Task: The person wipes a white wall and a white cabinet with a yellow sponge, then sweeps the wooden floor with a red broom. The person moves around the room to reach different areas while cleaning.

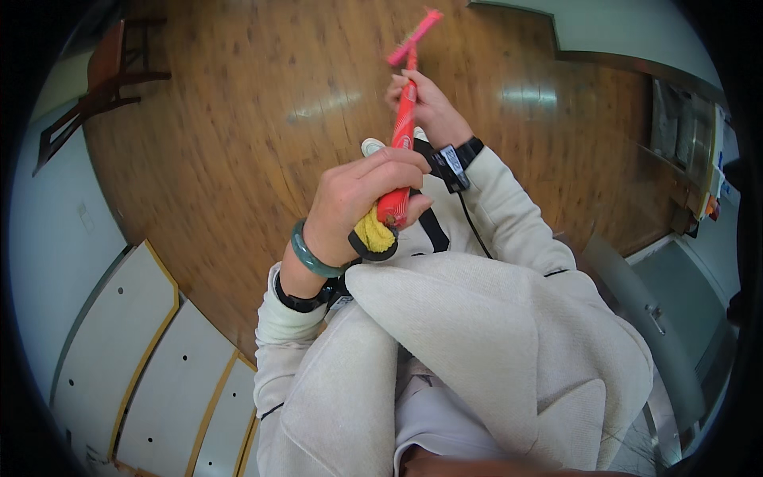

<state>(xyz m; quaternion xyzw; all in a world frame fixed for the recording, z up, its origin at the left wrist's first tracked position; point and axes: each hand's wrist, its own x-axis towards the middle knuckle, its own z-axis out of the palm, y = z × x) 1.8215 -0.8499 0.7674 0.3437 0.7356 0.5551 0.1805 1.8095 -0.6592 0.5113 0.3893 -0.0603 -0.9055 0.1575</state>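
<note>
A long red handle [403, 122] runs from near my chest away towards the wooden floor. Its far end carries a narrow pink brush-like head [415, 37] with bristles. Closed around the handle's near end is my left hand [369, 185], with a green bangle and a black strap at the wrist. A yellow cloth [375, 231] with dark edging lies at that palm, beside the handle's end; how it is held is partly hidden. Farther along, the fingers of my right hand [426, 104] grip the handle below the head. A black device with a cable sits on my right wrist.
Around me spreads a wooden floor [238, 149]. A wooden chair [107, 74] stands at the far left. White panels with yellow edges [128, 310] are at the lower left. On the right are a shelf unit with items [685, 131] and a grey door with a handle [644, 316].
</note>
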